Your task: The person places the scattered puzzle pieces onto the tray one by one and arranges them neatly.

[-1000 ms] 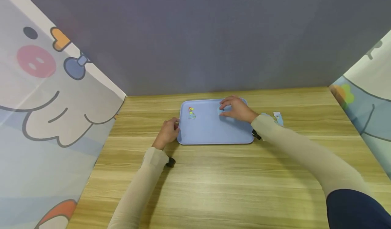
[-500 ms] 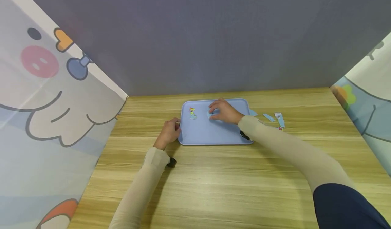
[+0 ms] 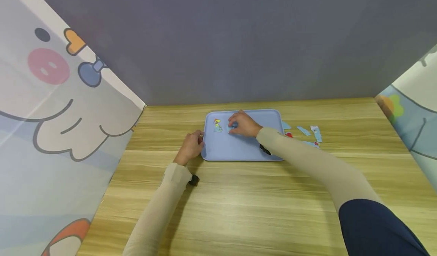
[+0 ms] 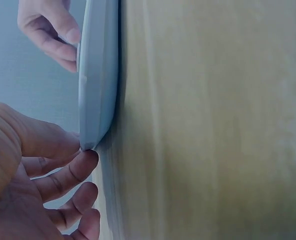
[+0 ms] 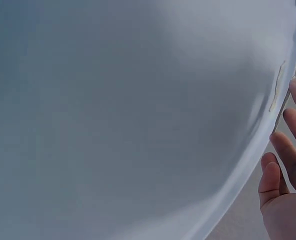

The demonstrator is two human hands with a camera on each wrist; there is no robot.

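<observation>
A light blue tray (image 3: 239,149) lies on the wooden table, and my left hand (image 3: 192,145) pinches its left rim between thumb and forefinger, as the left wrist view shows at the tray's edge (image 4: 95,80). Over the tray's middle left, my right hand (image 3: 247,125) holds a small pale blue picture piece (image 3: 229,128) by thumb and fingertips, low at the tray surface. Much of that piece is hidden by the fingers. Just left of it, a small group of colourful picture pieces (image 3: 217,125) lies on the tray, with yellow, red and blue print.
Several more picture pieces (image 3: 316,134) lie on the table right of the tray, some partly behind my right sleeve (image 3: 300,149). A grey partition (image 3: 252,43) stands behind the table. A printed cartoon panel (image 3: 82,127) stands on the left.
My right hand has moved left across the tray with the pale blue piece, up to the other pieces. More loose pieces show on the right. The left hand has stayed at the rim.
</observation>
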